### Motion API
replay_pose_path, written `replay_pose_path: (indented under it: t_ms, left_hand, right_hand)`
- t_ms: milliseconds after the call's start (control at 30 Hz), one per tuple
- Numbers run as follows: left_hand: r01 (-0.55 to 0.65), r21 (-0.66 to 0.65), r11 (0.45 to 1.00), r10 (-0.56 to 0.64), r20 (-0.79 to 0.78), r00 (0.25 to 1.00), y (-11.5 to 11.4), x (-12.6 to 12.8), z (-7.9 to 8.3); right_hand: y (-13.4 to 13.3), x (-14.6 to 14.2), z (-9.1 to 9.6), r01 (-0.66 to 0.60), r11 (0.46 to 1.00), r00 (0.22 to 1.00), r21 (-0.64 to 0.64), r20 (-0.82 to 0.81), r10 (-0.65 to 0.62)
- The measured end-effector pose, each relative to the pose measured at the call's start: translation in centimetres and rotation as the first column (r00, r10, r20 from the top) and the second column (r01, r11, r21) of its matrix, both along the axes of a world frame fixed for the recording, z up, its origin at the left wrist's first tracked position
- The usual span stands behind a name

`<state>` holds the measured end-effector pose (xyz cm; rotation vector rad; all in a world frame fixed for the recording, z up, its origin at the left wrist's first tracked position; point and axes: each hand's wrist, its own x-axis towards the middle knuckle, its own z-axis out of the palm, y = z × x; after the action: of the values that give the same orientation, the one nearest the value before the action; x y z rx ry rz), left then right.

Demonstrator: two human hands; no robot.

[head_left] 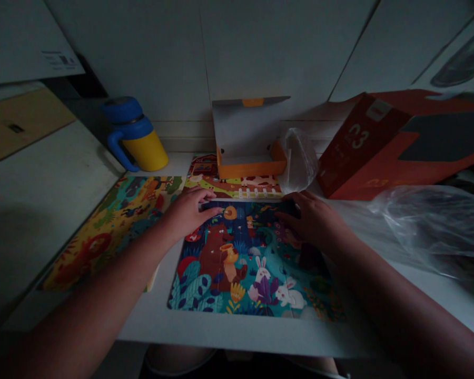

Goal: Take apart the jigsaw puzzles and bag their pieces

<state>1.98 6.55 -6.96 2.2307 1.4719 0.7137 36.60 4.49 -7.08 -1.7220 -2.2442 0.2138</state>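
Observation:
In front of me lies a jigsaw puzzle (253, 273) with a brown bear, white rabbits and blue-green plants, its seams faintly visible. My left hand (189, 211) rests at its far left corner, thumb on the picture and fingers spread along the edge. At the far right corner, my right hand (314, 218) touches the puzzle, its thumb apart from the fingers. Both hands are open, and neither holds a thing. The right hand and forearm cover part of the puzzle's right side.
A yellow animal picture (118, 226) lies left, a farm picture (260, 184) behind. An orange box (253, 169) with raised lid stands on the farm picture, near a clear plastic bag (298, 163). A blue-yellow mug (146, 150) stands back left; a large orange-red carton (351, 147) right.

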Motion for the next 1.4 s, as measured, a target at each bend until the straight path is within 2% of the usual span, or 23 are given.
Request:
replay_pose_path:
  t_ms: [167,300,567,967,1133,1267,1333,1400]
  left_hand:
    - [0.080,0.087,0.993,-0.071,-0.098,0.993,0.1,-0.6,-0.2]
    - [0.090,0.045,0.995,-0.085,-0.088,0.992,0.4,-1.3,-0.4]
    - [0.089,0.012,0.996,-0.087,-0.081,0.993,0.3,-1.3,0.3]
    - [0.089,-0.046,0.995,-0.090,-0.004,0.996,0.5,-1.6,0.2]
    - [0.090,-0.041,0.995,-0.090,0.003,0.996,0.7,-1.9,0.0]
    - [0.093,-0.048,0.994,-0.089,0.078,0.993,0.5,-1.8,0.4]
    - [0.099,-0.089,0.991,-0.082,0.177,0.981,0.3,-1.4,0.7]
    - [0.120,-0.148,0.982,-0.066,0.327,0.943,0.0,-0.6,0.9]
  right_hand:
    - [0.0,0.3,-0.3,0.015,1.000,0.999,0.016,0.037,-0.016]
    - [-0.1,0.4,-0.3,-0.006,1.000,1.000,0.017,0.029,0.005]
    - [0.1,1.4,-0.1,0.000,1.000,1.000,0.024,0.012,0.000]
    - [0.0,1.7,1.3,0.036,0.993,0.992,-0.113,-0.119,-0.049]
    - [-0.1,1.6,1.7,0.026,0.995,0.989,-0.100,-0.142,-0.040]
    - [-0.2,1.4,2.0,0.014,0.998,0.980,-0.067,-0.197,-0.027]
    - [-0.4,1.0,2.0,-0.008,0.996,0.955,-0.084,-0.295,-0.017]
    - [-0.8,0.1,1.8,-0.054,0.986,0.891,-0.155,-0.453,-0.023]
